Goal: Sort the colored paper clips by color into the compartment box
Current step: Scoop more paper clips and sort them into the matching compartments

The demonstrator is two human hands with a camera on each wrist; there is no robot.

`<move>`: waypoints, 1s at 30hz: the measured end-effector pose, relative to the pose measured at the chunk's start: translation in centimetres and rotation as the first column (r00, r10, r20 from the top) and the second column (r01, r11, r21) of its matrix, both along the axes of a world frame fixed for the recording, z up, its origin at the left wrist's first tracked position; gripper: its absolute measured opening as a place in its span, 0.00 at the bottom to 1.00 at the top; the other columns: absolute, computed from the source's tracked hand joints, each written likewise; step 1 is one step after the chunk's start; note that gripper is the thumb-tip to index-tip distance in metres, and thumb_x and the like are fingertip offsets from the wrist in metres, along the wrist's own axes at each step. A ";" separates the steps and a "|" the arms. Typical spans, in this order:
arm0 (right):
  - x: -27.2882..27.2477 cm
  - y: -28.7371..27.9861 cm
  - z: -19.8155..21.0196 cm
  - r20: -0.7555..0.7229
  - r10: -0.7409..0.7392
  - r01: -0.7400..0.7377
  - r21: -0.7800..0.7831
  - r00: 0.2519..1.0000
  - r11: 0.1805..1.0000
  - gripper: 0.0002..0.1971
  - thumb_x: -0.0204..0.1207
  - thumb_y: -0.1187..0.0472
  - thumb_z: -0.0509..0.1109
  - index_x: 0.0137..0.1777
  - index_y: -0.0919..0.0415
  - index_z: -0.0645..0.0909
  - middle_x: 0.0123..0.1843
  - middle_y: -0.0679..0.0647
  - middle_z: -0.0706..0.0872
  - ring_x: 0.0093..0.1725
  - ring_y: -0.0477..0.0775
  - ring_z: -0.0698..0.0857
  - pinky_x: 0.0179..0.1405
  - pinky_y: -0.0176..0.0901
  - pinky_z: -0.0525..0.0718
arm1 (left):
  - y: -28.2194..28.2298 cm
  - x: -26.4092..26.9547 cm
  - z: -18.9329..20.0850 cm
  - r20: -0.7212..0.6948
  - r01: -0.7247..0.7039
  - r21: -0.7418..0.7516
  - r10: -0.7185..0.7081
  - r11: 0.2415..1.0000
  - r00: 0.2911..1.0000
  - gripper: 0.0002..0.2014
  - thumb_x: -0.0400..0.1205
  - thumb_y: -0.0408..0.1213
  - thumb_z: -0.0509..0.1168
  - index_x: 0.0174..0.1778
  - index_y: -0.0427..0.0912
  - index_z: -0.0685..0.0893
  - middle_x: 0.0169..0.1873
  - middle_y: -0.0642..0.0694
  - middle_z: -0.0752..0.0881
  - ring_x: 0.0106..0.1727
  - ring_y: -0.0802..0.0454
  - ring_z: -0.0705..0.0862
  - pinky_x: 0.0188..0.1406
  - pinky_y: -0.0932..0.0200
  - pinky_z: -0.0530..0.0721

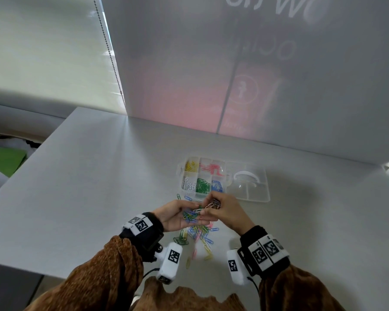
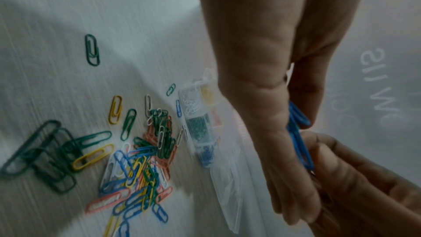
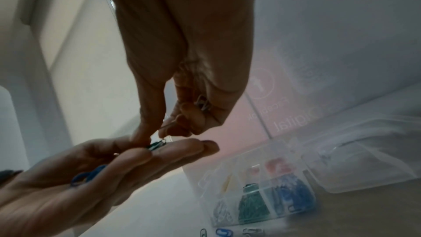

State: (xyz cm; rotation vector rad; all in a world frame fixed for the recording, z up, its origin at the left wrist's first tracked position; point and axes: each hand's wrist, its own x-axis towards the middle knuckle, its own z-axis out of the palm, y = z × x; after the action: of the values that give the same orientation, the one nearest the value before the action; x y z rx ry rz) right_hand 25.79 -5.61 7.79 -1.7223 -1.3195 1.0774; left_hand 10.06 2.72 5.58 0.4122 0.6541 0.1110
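My left hand (image 1: 177, 217) lies palm up over the table, fingers nearly straight, carrying a small heap of green, blue and yellow paper clips (image 1: 190, 215); the blue ones show in the wrist views (image 2: 298, 132) (image 3: 87, 177). My right hand (image 1: 222, 209) reaches into that palm and pinches a white clip (image 1: 208, 205), with more pale clips (image 3: 202, 104) tucked in its curled fingers. Just beyond the hands stands the clear compartment box (image 1: 182, 176), holding yellow, pink, white, green and blue clips in separate cells. A mixed loose pile (image 1: 199, 234) (image 2: 145, 159) lies on the table under the hands.
The box's clear lid (image 1: 254, 189) lies open flat to the right. A few stray clips (image 1: 188, 198) sit in front of the box, and one green clip (image 2: 92, 49) lies apart. A white panel (image 1: 234, 63) stands behind; the table edge (image 1: 32, 158) runs along the left.
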 end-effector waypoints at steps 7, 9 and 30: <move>-0.5 0.1 0.2 0.116 0.006 -0.013 0.056 0.993 0.998 0.05 0.68 0.74 0.73 0.39 0.67 0.80 0.33 0.49 0.83 0.30 0.29 0.82 0.32 0.18 0.74 | -0.2 0.0 0.0 0.064 -0.028 -0.104 0.035 0.994 0.997 0.16 0.80 0.28 0.54 0.58 0.21 0.80 0.52 0.24 0.83 0.51 0.32 0.87 0.60 0.42 0.81; -0.5 0.1 0.2 0.153 0.042 -0.050 0.047 0.987 0.998 0.06 0.68 0.72 0.74 0.38 0.63 0.80 0.32 0.45 0.81 0.31 0.28 0.81 0.33 0.19 0.74 | -0.1 -0.2 -0.2 0.066 -0.026 -0.112 0.033 0.993 0.997 0.17 0.81 0.28 0.54 0.58 0.21 0.80 0.54 0.24 0.82 0.52 0.32 0.86 0.59 0.43 0.82; 0.3 7.1 -0.4 0.054 0.014 -0.005 -0.153 0.998 0.988 0.10 0.74 0.71 0.67 0.35 0.58 0.77 0.36 0.53 0.82 0.31 0.43 0.77 0.25 0.24 0.74 | 1.5 -3.5 -2.3 -0.018 -0.092 -0.122 0.091 0.988 0.996 0.22 0.82 0.33 0.51 0.64 0.21 0.78 0.68 0.25 0.75 0.66 0.33 0.79 0.68 0.46 0.76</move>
State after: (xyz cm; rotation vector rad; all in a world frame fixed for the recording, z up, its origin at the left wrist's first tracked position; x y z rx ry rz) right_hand 26.12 1.47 7.40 -1.8710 -1.3090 1.1707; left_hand 6.54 4.23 3.24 0.2642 0.6879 0.1545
